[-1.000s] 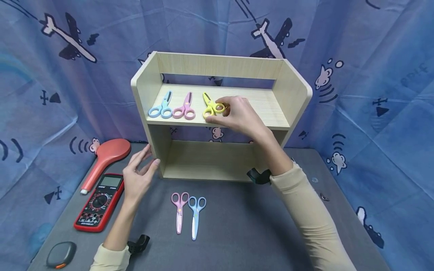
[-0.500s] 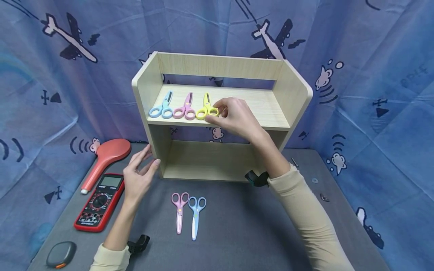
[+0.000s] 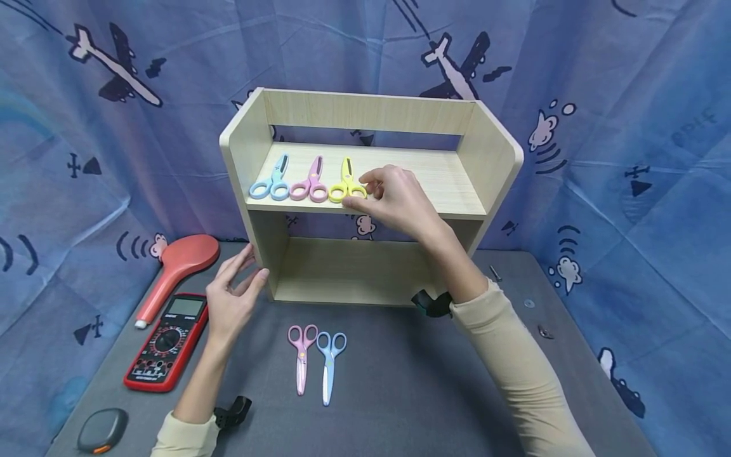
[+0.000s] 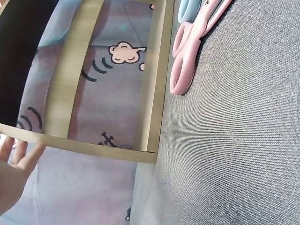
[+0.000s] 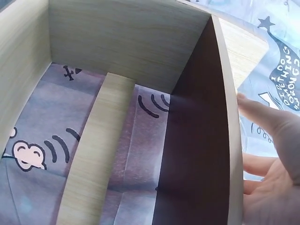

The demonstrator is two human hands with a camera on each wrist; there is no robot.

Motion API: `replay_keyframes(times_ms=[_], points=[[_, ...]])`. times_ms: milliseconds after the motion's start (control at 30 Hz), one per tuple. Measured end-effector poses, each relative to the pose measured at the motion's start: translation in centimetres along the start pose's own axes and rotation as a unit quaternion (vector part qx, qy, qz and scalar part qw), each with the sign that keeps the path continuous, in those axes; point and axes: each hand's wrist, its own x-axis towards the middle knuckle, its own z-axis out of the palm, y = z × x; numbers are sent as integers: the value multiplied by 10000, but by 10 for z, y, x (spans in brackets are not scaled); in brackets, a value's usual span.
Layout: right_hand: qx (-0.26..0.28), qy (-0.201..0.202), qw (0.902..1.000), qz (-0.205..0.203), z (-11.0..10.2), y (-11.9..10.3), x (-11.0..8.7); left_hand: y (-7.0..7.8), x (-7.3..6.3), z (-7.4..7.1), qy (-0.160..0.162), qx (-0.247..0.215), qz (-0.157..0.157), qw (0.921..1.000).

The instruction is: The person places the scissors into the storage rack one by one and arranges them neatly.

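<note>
Yellow scissors [image 3: 346,181] lie on the upper board of a small wooden shelf [image 3: 365,105], blades toward the back. My right hand [image 3: 400,197] pinches their right handle loop between thumb and finger; part of that loop is hidden. In the right wrist view the same hand [image 5: 272,154] shows beyond the board's edge, the scissors out of sight. To their left, in a row, lie pink scissors [image 3: 310,184] and light blue scissors [image 3: 274,181]. My left hand [image 3: 231,298] touches the shelf's left side panel with extended fingertips, also seen in the left wrist view.
In front of the shelf, a second pair of pink scissors [image 3: 302,355] and of blue scissors [image 3: 329,365] lie on the grey table. A red multimeter [image 3: 168,343], a red paddle-shaped object [image 3: 185,263] and a dark rounded device [image 3: 103,430] stand at left. Small metal pieces [image 3: 545,332] lie at right.
The yellow scissors have turned from tilted to straight and slid left beside the pink pair, moved by my right hand. Over the last half second little differs. My left hand has stayed put.
</note>
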Motion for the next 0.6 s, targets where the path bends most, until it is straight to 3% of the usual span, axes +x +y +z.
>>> replay_keyframes(times_ms=[200,400,600], points=[[561,285,9978,-194,-2,6,-13,-1,0,0,19,-64,85,9999],[917,496,9927,-610,-2,6,-44,-2,0,0,6,-65,105,9999],[1294,243,9858,-1044,13,9,-80,-2,0,0,-29,29,87,10000]])
